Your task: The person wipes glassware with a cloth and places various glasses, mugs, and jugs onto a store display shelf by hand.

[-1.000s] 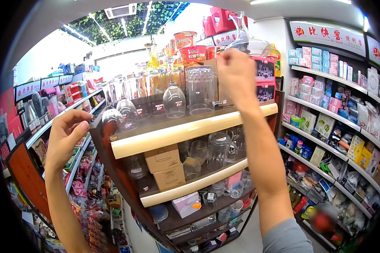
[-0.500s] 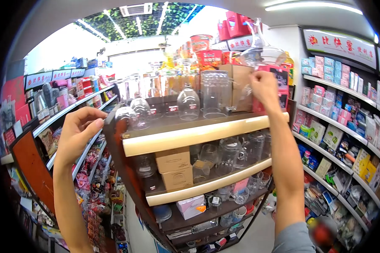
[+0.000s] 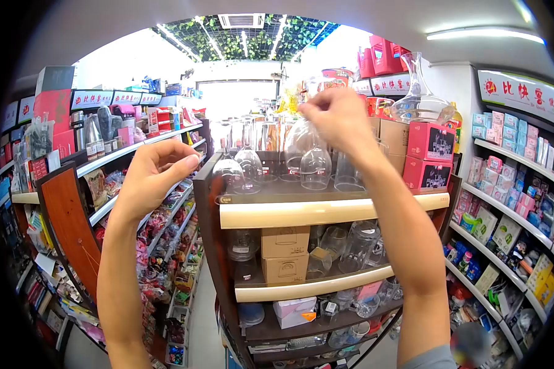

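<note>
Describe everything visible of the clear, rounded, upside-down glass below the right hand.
The clear, rounded glass stands mouth down on the dark brown shelf, a small label on its bowl. The right hand and a blurred transparent glass, seemingly held, partly hide its upper part; whether the glasses touch is unclear.

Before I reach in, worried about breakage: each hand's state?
Left hand: partly open, empty.
Right hand: pinched closed, apparently holding a clear wine glass, blurred.

A dark rack [image 3: 208,209] carries stock on several levels: on its cream-edged top shelf [image 3: 277,198] stand wine glasses [image 3: 314,169], rim down, left of two stacked pink boxes [image 3: 433,141]; below, small brown boxes [image 3: 285,257] adjoin glass mugs [image 3: 358,246], and a white box [image 3: 294,312] occupies the third shelf [image 3: 268,333].
</note>
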`<control>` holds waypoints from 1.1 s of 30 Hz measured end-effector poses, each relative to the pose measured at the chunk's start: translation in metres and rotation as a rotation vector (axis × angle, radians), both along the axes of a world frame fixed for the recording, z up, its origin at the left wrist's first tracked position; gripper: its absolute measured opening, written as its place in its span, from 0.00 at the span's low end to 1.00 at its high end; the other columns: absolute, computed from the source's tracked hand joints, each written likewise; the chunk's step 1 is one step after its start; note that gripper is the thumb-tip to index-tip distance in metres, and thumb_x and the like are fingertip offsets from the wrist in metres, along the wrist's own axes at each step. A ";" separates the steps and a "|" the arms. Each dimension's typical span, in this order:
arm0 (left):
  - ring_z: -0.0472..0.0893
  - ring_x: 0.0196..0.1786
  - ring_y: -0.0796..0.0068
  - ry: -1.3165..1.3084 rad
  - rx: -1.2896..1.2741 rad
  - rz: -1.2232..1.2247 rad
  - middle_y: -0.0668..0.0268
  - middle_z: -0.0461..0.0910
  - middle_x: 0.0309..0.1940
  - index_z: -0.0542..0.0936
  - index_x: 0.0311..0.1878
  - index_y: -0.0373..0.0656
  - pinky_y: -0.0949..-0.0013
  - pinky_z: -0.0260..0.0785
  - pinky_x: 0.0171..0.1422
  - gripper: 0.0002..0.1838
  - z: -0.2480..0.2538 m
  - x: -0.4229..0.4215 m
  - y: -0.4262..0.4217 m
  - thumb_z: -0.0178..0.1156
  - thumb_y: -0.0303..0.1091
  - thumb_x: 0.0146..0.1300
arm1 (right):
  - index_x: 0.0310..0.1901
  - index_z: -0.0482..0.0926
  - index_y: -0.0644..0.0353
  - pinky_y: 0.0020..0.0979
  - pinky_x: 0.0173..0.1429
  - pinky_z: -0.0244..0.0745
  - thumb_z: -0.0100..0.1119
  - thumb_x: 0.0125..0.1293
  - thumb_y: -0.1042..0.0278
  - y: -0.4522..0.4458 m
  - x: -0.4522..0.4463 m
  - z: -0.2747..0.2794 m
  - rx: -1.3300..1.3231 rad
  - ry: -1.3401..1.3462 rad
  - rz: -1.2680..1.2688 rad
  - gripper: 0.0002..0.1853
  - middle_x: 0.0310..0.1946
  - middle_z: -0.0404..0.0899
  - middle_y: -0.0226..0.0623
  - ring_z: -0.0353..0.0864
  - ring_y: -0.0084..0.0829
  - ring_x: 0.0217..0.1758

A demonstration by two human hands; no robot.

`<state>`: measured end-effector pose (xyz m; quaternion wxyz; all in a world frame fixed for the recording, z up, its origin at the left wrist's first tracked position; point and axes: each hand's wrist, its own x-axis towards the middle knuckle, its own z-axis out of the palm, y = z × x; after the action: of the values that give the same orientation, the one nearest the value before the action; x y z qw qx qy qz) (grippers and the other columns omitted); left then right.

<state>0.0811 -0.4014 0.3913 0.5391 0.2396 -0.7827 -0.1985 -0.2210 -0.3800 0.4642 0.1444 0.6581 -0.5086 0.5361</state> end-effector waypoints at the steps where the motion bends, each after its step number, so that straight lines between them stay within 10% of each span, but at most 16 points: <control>1: 0.79 0.43 0.82 -0.001 0.002 0.004 0.66 0.84 0.39 0.83 0.43 0.35 0.75 0.70 0.53 0.12 -0.001 0.004 0.001 0.65 0.36 0.65 | 0.35 0.89 0.62 0.37 0.50 0.81 0.69 0.58 0.60 -0.014 0.003 -0.003 0.025 0.033 -0.014 0.13 0.32 0.87 0.50 0.88 0.42 0.38; 33: 0.78 0.39 0.86 0.072 0.040 -0.056 0.68 0.84 0.37 0.84 0.44 0.35 0.79 0.69 0.47 0.12 -0.024 0.021 0.018 0.67 0.35 0.64 | 0.26 0.80 0.62 0.42 0.47 0.78 0.75 0.52 0.47 -0.079 0.021 -0.037 0.129 0.118 -0.180 0.23 0.27 0.84 0.48 0.86 0.44 0.37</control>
<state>0.1016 -0.3836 0.3672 0.5561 0.2213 -0.7650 -0.2376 -0.1997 -0.4594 0.4272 0.1789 0.6480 -0.5897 0.4476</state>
